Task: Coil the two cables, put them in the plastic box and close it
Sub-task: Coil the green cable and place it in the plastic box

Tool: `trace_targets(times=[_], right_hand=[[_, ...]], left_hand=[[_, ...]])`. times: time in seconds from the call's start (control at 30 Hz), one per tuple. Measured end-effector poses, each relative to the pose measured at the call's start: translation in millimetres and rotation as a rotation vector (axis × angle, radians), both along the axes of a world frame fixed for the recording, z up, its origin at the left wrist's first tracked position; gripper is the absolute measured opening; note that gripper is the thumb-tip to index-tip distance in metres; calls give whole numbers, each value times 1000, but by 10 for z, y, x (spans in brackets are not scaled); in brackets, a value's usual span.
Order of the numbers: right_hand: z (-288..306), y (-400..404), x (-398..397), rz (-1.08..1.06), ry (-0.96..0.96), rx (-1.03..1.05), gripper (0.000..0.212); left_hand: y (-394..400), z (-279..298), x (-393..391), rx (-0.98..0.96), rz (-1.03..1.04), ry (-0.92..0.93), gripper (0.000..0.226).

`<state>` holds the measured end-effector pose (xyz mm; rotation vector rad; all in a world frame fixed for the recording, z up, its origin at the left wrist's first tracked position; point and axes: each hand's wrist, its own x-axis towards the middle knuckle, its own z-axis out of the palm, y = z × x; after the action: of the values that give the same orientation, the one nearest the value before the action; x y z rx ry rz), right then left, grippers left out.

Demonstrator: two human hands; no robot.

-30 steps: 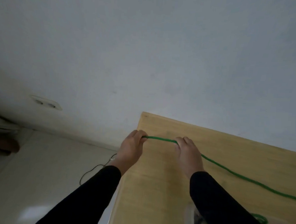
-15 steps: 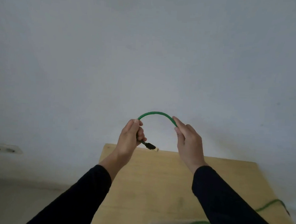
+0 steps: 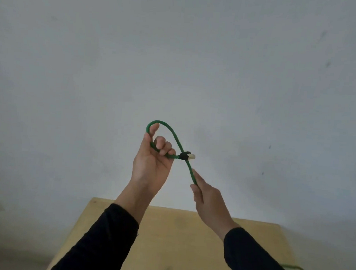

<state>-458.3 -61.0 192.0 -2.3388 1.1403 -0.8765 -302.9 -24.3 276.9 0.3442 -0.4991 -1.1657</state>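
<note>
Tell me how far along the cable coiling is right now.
Barely started. Done: nothing stowed that this view shows; the box is out of frame. In hand: the left hand grips the green cable near its plug, with a first loop arched over the fingers, while the right hand feeds the strand across it. Left: the slack trailing off the table, the second cable, boxing, closing.

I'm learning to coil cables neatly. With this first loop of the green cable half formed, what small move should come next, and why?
Probably bring the right hand up to the left hand and pass over its strand. The green cable already arcs over the left hand's forefinger and crosses at the connector, so that would close the loop.
</note>
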Motion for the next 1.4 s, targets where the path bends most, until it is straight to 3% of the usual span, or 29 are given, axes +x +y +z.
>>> trace_targets(times=[0.13,0.23,0.33,0.43,0.6,0.73,0.87,0.97,1.03,1.13,1.23,1.33,1.4], right_hand=[[153,128,-115,135,155,-68,37],[492,198,-78,184,230,-186,24],[873,204,-72,176,271,-314,25],[1265,179,-117,209,232,-323,17],[1754,40,-181,178,49,-10,29],[1917,-76,-200,262,-30,70,26],[1918,-178,-175,311,-337,135,24],[1708,-261,-95,218,-549,218,22],[1477,-246,34,134,-473,252,25],[1180,-112,227,137,-214,235,32],[1039,79,306,240,140,157,31],[1150,203,307,295,223,94,29],[1359,211,260,299,282,-26,27]], left_hand=[[-62,117,-83,7,75,-125,27],[-65,27,-158,54,159,-546,30],[-14,-42,-192,42,217,-1009,32],[110,7,-260,23,186,-1214,31],[240,67,-279,1,54,-1229,41],[290,185,-229,-19,-95,-1104,39],[331,424,-134,-34,-334,-692,36],[344,624,-47,-114,-374,-314,38],[304,747,5,-197,-314,-170,39],[182,923,111,-288,-148,-99,39],[57,1009,268,-247,117,-246,35],[-25,881,404,-89,459,-769,32],[-24,699,417,-35,532,-1113,31]])
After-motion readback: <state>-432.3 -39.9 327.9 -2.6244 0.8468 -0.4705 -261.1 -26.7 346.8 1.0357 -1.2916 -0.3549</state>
